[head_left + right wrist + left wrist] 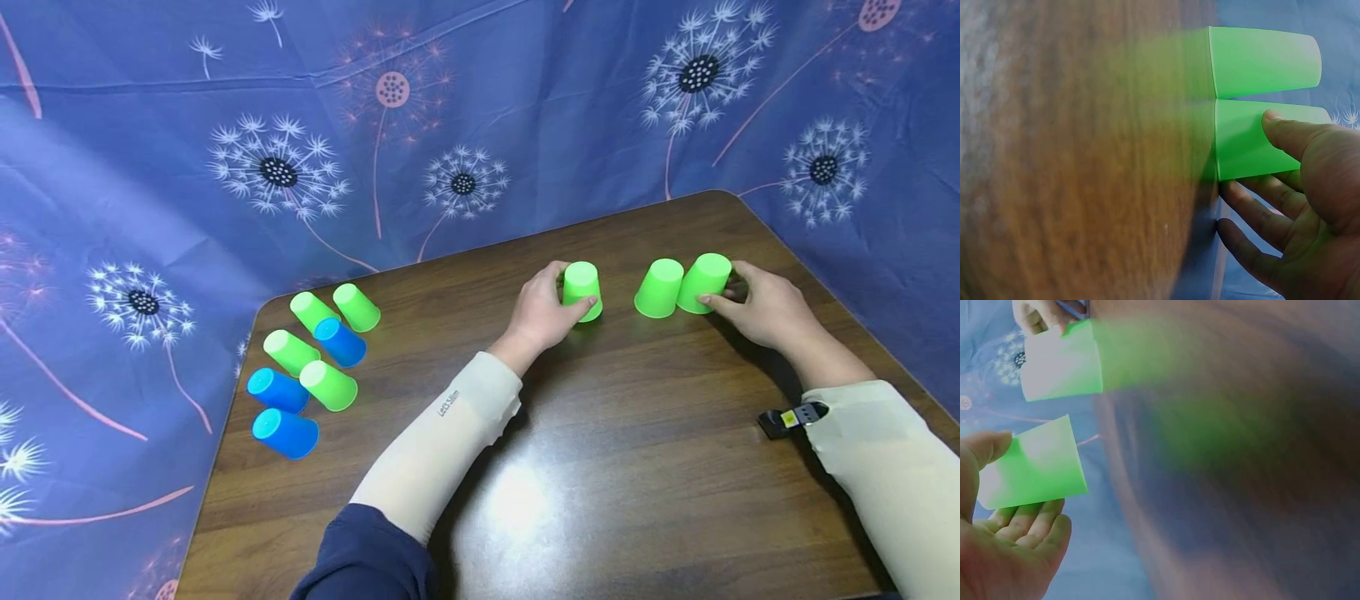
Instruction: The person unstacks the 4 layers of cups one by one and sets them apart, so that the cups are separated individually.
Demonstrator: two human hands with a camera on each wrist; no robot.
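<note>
My left hand [542,307] holds an upside-down green cup [581,286] between thumb and fingers. In the left wrist view, a strip of blue cloth shows between this cup's rim [1079,456] and the tabletop. Over to the right, my right hand [768,308] grips another upturned green cup [707,279], its thumb on the near side and fingers around the far side. That cup stands side by side with a third green cup [659,287]; their rims meet in the right wrist view. The third cup [1266,62] stands mouth down on the table, with no hand on it.
On the left of the wooden table [600,467] stand several upturned cups, among them a green cup [328,385], a blue cup [286,432] and another blue cup [341,342]. A blue dandelion-print cloth [525,125] hangs behind the table and along its sides.
</note>
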